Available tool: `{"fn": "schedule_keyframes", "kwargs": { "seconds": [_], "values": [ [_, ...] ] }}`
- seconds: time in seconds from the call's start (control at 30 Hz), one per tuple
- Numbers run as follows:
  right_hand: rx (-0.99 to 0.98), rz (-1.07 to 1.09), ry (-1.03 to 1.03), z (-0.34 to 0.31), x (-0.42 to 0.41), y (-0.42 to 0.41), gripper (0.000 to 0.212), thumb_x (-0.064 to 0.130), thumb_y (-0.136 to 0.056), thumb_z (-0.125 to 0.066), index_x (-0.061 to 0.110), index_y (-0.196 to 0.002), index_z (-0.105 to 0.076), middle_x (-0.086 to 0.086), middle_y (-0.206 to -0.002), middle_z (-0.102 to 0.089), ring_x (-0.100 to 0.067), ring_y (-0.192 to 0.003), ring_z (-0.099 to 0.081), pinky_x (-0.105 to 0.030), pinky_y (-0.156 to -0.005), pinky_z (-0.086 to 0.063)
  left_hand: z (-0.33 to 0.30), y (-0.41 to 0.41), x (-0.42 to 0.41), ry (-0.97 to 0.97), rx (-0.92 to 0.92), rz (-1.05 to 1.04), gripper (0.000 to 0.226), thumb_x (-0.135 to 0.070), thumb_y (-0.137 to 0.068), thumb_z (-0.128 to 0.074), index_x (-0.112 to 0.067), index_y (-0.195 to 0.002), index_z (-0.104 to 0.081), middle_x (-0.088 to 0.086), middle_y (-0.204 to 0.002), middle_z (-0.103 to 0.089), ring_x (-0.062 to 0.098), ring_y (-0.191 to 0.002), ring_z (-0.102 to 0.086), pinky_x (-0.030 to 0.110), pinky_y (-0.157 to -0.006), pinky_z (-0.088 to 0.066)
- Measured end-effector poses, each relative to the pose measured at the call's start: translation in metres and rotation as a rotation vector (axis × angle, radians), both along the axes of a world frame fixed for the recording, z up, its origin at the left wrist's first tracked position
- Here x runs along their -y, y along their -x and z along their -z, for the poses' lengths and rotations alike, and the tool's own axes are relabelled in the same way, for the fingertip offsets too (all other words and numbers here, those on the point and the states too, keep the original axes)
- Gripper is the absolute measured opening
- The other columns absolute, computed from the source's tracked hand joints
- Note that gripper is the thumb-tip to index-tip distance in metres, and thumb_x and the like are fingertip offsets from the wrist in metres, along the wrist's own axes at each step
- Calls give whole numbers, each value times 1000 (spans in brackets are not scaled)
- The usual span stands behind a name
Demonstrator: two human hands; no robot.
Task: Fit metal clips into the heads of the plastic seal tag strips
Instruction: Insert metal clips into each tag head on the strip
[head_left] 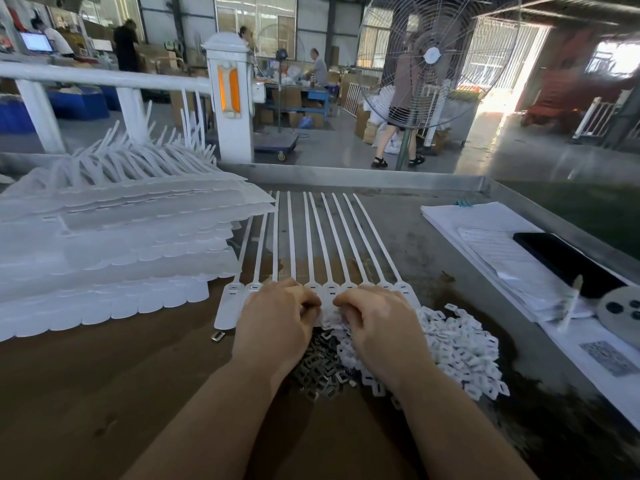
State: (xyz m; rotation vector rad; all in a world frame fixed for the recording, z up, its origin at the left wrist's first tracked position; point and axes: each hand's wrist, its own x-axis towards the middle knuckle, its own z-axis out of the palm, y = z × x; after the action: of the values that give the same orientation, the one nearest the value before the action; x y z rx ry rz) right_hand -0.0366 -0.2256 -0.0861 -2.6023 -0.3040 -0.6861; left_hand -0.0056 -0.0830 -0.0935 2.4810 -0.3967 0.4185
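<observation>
I see both hands, left (277,313) and right (375,317), curled over the seal strip heads (330,289); I cannot tell what they pinch.

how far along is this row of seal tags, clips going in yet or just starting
Done: cannot confirm; the head slots are too small to show a clip. In hand: left hand and right hand are curled over the middle heads of the joined strip row. Left: a metal clip pile, white plastic pieces, and a tall stack of strips.
</observation>
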Motion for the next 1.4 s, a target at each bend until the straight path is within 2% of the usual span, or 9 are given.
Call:
{"fn": "schedule_keyframes", "kwargs": {
  "seconds": [0.17,0.57,0.9,1.4],
  "values": [
    [-11,-7,-8,0,1,-1,16,5,-84,-56,12,-89,-70,-1,-82,-69,-19,-82,-61,-33,-79,-42,0,0,0,0,-6,2,14,-30,-88,-59,-30,-98,-69,-13,-100,-63,9,-93,-54,32,-88,-46],
    [-2,1,-24,2,1,-1,15,6,-83,-58,11,-90,-70,-2,-86,-70,-22,-84,-61,-35,-81,-44,0,0,0,1,-10,-11,13,-30,-88,-59,-31,-96,-69,-12,-100,-62,9,-93,-54,30,-87,-45],
    [1,8,-29,3,0,-1,14,8,-85,-57,13,-89,-70,0,-83,-69,-18,-83,-60,-30,-79,-39,1,0,0,7,-2,-19,12,-30,-87,-60,-30,-95,-69,-11,-99,-63,10,-92,-54,31,-87,-45],
    [-27,13,-23,2,1,-1,16,11,-88,-54,14,-93,-69,1,-88,-69,-16,-88,-59,-31,-84,-39,1,0,-1,-3,-2,-6,14,-30,-87,-60,-29,-98,-69,-10,-100,-63,10,-91,-54,32,-87,-46]
  ]
}}
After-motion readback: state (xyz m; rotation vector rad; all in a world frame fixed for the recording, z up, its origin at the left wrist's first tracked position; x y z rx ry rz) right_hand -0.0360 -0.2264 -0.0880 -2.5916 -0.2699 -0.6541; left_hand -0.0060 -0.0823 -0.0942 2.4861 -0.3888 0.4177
